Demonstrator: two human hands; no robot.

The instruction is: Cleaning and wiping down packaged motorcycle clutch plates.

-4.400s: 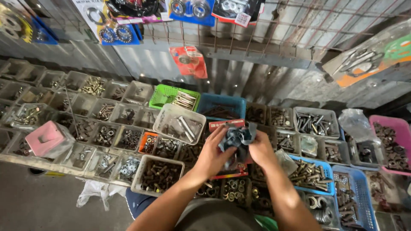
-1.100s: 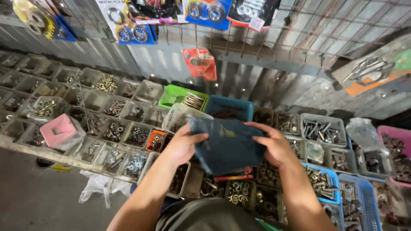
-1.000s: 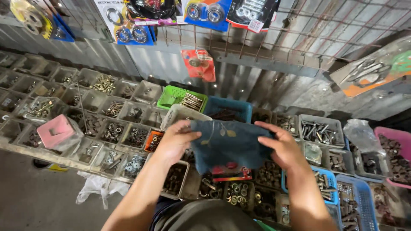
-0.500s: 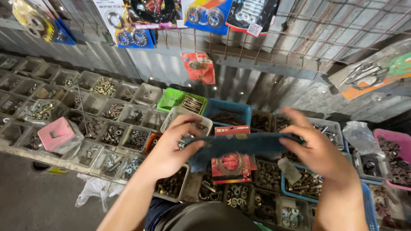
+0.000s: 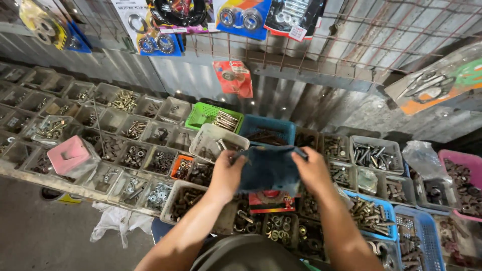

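Note:
A dark blue cloth (image 5: 268, 168) hangs spread between both hands above the trays of hardware. My left hand (image 5: 227, 175) grips its left top corner. My right hand (image 5: 312, 170) pinches its right top corner. Under the cloth lies a red printed packet (image 5: 271, 201) on top of the trays. Behind the cloth stands a blue basket (image 5: 267, 131), and a clear tub of long bolts (image 5: 217, 142) sits just left of it.
Several small bins of nuts, bolts and washers (image 5: 135, 155) fill the low stall. A green basket (image 5: 213, 116) sits at the back, a pink box (image 5: 70, 154) at the left, blue baskets (image 5: 396, 226) and a pink one (image 5: 464, 178) at the right. Packaged parts hang on a wire rack (image 5: 321, 35).
Earlier the cloth was bunched in both hands, then pulled open and stretched wide and flat. Now my hands have drawn closer together and the cloth hangs down between them.

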